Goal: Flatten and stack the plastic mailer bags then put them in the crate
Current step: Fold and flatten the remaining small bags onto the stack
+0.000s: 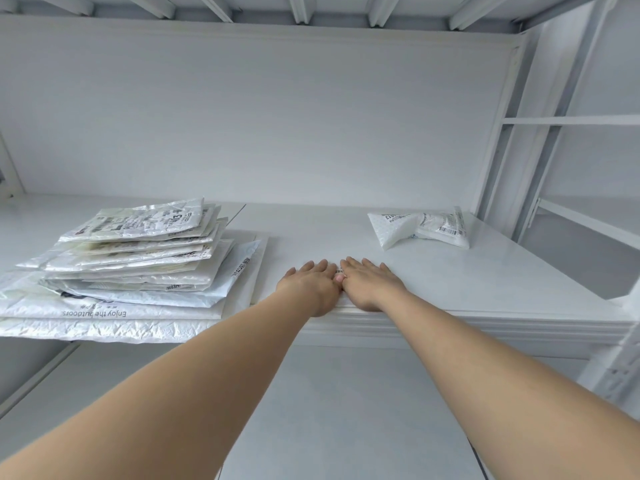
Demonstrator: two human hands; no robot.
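A stack of several flattened white and clear mailer bags (131,258) lies on the left of the white table (502,271), overhanging its front edge. One crumpled, folded mailer bag (419,228) sits at the back right. My left hand (311,285) and my right hand (370,284) lie palm down, side by side, near the table's front edge, with the fingers stretched out flat. Between them a small barcode label (339,270) shows. What it is stuck on blends into the white surface, so I cannot make out that item's outline. No crate is in view.
A white wall panel (277,116) closes off the back of the table. White metal shelving (571,119) stands to the right. Beams run overhead. Pale floor (346,410) shows below the table edge.
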